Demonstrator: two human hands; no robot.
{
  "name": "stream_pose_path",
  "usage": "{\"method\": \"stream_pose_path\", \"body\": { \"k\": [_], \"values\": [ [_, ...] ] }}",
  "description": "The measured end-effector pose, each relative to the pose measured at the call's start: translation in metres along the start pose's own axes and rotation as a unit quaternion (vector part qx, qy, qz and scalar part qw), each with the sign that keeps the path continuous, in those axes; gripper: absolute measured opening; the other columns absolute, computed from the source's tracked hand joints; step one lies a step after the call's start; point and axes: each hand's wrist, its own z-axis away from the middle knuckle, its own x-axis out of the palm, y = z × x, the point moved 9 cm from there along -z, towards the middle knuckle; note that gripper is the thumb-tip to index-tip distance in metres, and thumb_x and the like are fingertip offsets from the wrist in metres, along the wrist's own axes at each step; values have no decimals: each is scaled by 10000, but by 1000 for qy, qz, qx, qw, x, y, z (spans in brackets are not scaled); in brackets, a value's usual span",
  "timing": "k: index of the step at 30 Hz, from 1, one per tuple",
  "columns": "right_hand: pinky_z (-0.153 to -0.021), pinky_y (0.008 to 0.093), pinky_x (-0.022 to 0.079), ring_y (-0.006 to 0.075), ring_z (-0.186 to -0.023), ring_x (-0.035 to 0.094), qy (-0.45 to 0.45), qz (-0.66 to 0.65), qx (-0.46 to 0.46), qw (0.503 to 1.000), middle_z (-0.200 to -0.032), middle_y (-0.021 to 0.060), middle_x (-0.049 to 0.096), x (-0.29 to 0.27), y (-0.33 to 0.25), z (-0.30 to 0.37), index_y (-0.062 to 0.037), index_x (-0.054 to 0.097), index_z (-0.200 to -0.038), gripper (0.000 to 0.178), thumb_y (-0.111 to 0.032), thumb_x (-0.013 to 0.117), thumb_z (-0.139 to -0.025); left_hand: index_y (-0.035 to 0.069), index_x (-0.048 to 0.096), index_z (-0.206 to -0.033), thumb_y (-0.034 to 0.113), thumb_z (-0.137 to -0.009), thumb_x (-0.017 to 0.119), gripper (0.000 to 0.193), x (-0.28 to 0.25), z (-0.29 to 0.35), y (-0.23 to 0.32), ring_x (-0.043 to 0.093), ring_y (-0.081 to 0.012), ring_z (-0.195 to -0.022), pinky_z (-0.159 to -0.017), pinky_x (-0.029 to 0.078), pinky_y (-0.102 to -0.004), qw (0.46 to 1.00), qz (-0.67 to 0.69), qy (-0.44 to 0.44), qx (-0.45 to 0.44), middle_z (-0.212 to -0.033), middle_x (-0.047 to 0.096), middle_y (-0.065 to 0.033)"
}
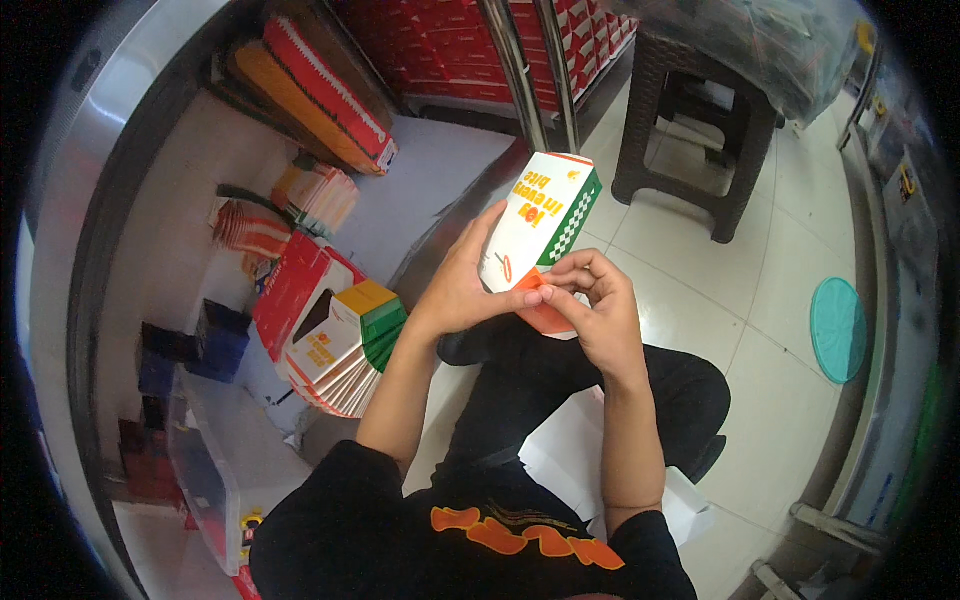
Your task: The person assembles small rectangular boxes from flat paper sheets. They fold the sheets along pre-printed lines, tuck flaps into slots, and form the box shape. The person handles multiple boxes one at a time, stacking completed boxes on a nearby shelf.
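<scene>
A white, green and orange folding carton (548,215) is held up in front of me, tilted, with its near end toward my body. My left hand (462,285) is closed around the carton's left side, thumb along the near end. At that end my right hand (605,310) pinches an orange flap (545,319) between thumb and fingers. The tips of both thumbs nearly meet there. Whether the flap is tucked in is hard to see, since the fingers cover part of it.
On the left, a pack of similar flattened cartons (335,365) lies beside a red box (283,300) on a low grey surface. A dark plastic stool (690,190) stands at the far right. Farther right, a teal round lid (838,330) rests on the tiles. White cardboard (570,440) lies by my legs.
</scene>
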Motion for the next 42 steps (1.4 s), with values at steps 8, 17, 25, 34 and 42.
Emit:
{"method": "stream_pose_path", "body": {
  "k": [8, 17, 25, 34, 42],
  "values": [
    [-835, 304, 500, 147, -960, 642, 31, -68, 40, 996, -1072, 126, 692, -9, 5, 2, -34, 547, -1140, 296, -68, 687, -881, -14, 276, -1488, 335, -779, 804, 950, 3, 3, -1, 502, -278, -1252, -1054, 398, -392, 998, 19, 51, 23, -1339, 506, -206],
    [-739, 264, 446, 83, -798, 529, 84, -48, -79, 992, -786, 12, 593, -12, -16, 2, -13, 566, -887, 214, -196, 676, -901, 51, 230, -1497, 431, -981, 511, 700, 25, 20, -53, 476, -282, -1296, -1128, 296, -416, 878, 451, 116, -113, -1426, 429, -153],
    [-619, 284, 408, 147, -694, 490, 227, 117, -226, 940, -764, 63, 521, -34, -33, 23, -20, 490, -823, 211, -73, 692, -856, -40, 615, -1146, 108, -885, 650, 302, 24, 22, 75, 662, -318, -941, -820, 507, -392, 988, -75, 101, 91, -1025, 664, -203],
    [-709, 268, 450, 160, -754, 571, 146, 45, -188, 970, -810, 87, 596, -32, -43, 16, 22, 590, -863, 66, -22, 626, -897, -40, 647, -1031, 94, -921, 628, 175, 34, 31, 78, 617, -228, -667, -622, 477, -323, 993, -10, 106, 45, -806, 643, -148],
    [-834, 371, 504, 303, -941, 636, 308, 273, -335, 848, -1051, 155, 654, -25, -79, 34, -11, 670, -1014, 158, -48, 642, -863, -24, 606, -1039, 109, -990, 584, 144, 24, 23, 38, 607, -99, -849, -758, 498, -249, 953, 222, 203, -15, -941, 655, -37]
  ]
}}
